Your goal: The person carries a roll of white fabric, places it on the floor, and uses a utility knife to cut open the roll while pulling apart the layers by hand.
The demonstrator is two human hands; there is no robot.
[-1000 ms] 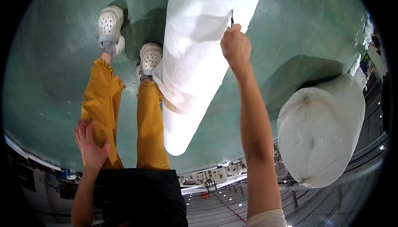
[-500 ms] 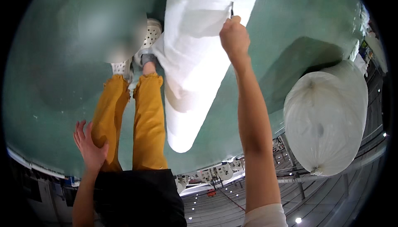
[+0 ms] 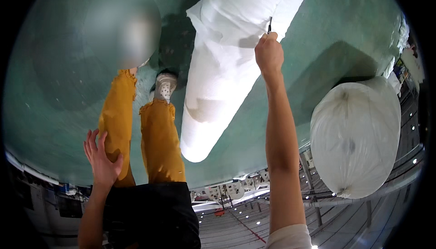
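- Green floor (image 3: 50, 90): extends beneath the feet and the bundled goods; a blurred round area at upper left hides most of the left foot.
- Left hand (image 3: 105, 161): free of any object, fingers parted and bent, positioned at the left leg of the yellow trousers (image 3: 159, 149). Whether it touches the cloth cannot be told. The two hands are well apart.
- Black garment (image 3: 152, 215): covers the waist and lap, at the lower edge of the view.
- Pale shoe (image 3: 164, 87): perforated upper, right foot, located left of the roll.
- White roll (image 3: 227, 67): long wrapped bundle, lying on the floor to the right of the legs, running from the top edge down to a rounded near end. A loose flap projects from its upper left side.
- White machines (image 3: 234, 190): row along the far edge; any markings are too small to read.
- Right hand (image 3: 270, 54): clenched around a dark slim tool (image 3: 270, 25), over the right part of the roll. The tool tip points away from the person; whether it enters the wrapping cannot be told.
- White bag (image 3: 356, 144): bulging, translucent, gathered at its lower end, well apart from the roll. A small dark mark on its face is illegible.
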